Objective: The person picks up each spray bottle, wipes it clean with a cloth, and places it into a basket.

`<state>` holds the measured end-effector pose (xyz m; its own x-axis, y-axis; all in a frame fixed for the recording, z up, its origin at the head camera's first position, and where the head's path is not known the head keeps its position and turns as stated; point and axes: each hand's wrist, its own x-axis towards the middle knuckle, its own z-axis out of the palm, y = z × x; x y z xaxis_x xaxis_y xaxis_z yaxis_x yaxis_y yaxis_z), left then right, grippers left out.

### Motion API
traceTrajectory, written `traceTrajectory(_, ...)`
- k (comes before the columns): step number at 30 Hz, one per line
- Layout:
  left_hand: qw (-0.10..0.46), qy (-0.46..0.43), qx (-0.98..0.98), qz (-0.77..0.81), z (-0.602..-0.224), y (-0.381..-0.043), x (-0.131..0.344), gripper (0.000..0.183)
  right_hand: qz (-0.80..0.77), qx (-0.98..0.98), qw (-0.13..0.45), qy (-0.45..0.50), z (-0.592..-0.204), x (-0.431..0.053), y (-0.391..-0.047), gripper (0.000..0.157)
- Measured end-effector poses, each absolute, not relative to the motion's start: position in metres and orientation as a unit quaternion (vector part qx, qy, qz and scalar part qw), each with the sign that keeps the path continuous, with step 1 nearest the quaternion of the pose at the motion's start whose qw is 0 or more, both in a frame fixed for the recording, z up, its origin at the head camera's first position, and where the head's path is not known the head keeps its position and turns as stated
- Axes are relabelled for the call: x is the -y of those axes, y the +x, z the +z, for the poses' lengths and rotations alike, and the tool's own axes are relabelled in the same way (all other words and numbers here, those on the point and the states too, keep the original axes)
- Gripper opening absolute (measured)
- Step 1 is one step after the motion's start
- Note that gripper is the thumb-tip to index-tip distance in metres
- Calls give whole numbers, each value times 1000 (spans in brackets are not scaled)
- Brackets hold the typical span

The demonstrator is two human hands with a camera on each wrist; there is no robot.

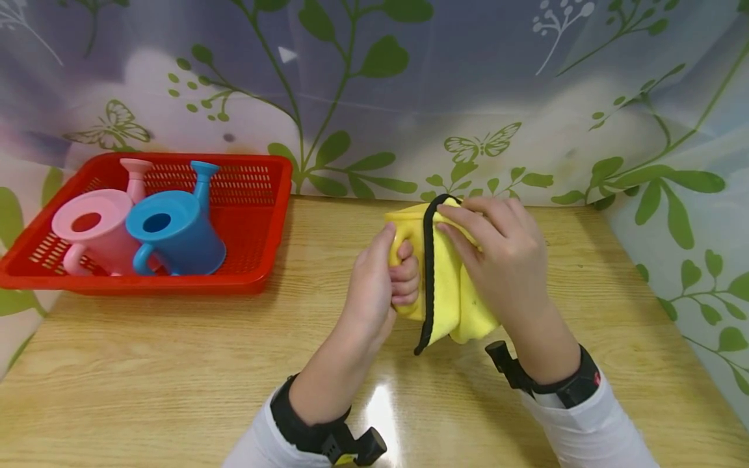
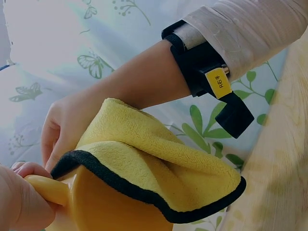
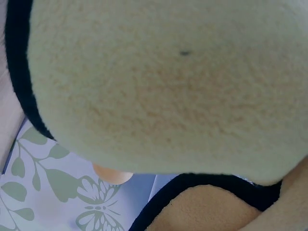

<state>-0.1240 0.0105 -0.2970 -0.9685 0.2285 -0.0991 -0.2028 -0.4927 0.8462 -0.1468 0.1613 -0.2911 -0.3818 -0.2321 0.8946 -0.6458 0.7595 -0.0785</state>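
My left hand (image 1: 374, 279) grips the handle of a yellow watering can (image 2: 115, 207), its fingers curled through the loop. A yellow cloth with black edging (image 1: 450, 286) drapes over the can and hides most of its body and its spout. With thumb and fingers, my right hand (image 1: 503, 247) holds the cloth against the can's top right side. In the left wrist view the cloth (image 2: 159, 163) hangs in folds over the can, and part of the right hand (image 2: 72, 125) is behind it. The cloth (image 3: 168, 96) fills most of the right wrist view.
At the left on the wooden table (image 1: 175, 364) stands a red plastic basket (image 1: 257, 279). A pink watering can (image 1: 105, 240) and a blue watering can (image 1: 181, 240) sit inside it, side by side. A curtain with leaf prints (image 1: 363, 110) closes off the back and right.
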Motion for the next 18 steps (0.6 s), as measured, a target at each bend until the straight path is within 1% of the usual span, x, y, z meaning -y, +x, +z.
traceTrajectory(5, 124, 16, -480, 868, -298, -124, -9, 37, 212, 798, 492, 277, -294, -161, -146, 15)
traceTrajectory(11, 110, 22, -463, 879, -296, -126, -5, 38, 216, 788, 495, 296, -296, -160, -143, 16)
traceTrajectory(18, 99, 18, -443, 891, -293, -128, 1, 39, 218, 784, 486, 319, -301, -160, -139, 22)
